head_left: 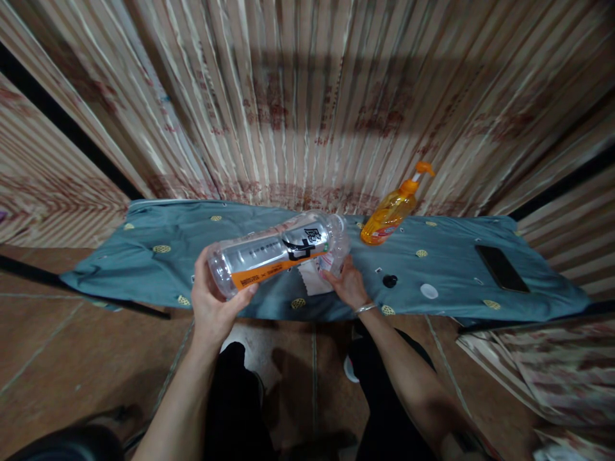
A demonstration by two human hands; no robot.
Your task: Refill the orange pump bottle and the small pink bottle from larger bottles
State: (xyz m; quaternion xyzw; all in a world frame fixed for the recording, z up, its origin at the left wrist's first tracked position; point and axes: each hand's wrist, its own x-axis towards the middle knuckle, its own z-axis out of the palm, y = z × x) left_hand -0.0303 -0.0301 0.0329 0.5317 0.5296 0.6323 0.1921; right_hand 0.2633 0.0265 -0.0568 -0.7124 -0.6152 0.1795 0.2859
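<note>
My left hand (216,301) is wrapped round the base end of a large clear plastic bottle (259,250) with a silver and orange label. The bottle lies tilted in the air above the cloth-covered table, its neck end pointing right and slightly up. My right hand (350,282), with a bracelet at the wrist, is closed round a small clear plastic container (328,260) with pinkish print. That container is close to the large bottle's neck, partly hidden by my fingers; whether they touch I cannot tell. A white sheet of paper or tissue (314,280) lies just below.
On the patterned blue-green cloth (259,306) stands an orange pump bottle (387,214). A small black cap (390,280), a white disc (429,291) and a dark phone (502,269) lie to the right. Striped curtains (298,96) hang behind; dark poles flank the table.
</note>
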